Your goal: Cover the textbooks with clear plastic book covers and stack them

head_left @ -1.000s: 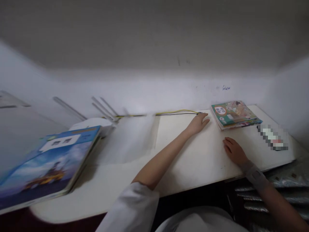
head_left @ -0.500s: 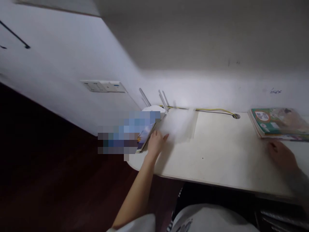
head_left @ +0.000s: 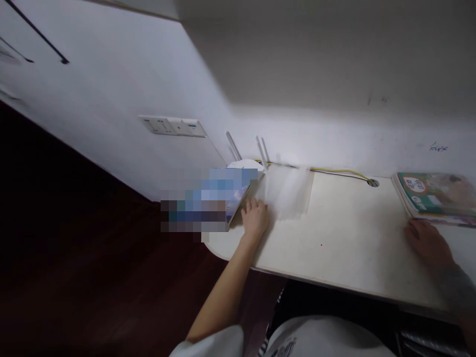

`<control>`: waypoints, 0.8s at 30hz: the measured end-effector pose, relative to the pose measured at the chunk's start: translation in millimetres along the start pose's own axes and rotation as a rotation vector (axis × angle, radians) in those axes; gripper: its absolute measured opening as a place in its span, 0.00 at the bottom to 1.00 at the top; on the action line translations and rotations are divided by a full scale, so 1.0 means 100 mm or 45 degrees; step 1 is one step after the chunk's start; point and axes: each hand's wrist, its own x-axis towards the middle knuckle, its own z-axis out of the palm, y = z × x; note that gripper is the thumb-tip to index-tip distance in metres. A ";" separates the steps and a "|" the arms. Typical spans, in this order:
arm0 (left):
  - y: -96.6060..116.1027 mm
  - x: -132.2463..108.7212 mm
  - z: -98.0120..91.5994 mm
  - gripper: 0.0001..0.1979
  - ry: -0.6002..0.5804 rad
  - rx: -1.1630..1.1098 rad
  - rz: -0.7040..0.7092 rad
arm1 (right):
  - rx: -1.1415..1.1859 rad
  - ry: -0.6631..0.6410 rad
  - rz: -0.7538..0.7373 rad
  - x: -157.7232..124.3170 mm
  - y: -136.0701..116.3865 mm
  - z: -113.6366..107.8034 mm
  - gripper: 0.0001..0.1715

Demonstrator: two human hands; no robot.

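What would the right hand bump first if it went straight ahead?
The right hand points at the green book, so probably that book first, though the gap is hard to judge.

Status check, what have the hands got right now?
Left hand flat on the white desk, empty, against a pixelated book. Right hand empty, at the edge of the green-covered book stack. White router behind the book.
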 end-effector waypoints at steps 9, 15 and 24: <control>0.94 -0.46 -0.51 0.21 0.477 -0.423 0.465 | 1.073 -0.276 0.239 0.06 -0.78 -0.08 0.28; 1.76 -1.32 -0.40 0.20 0.211 -0.440 0.986 | 1.542 -0.387 0.434 0.15 -0.99 0.00 0.28; 1.61 -1.60 -0.59 0.20 -0.074 -0.935 1.606 | 0.318 0.084 -0.311 -0.04 -1.01 0.02 0.34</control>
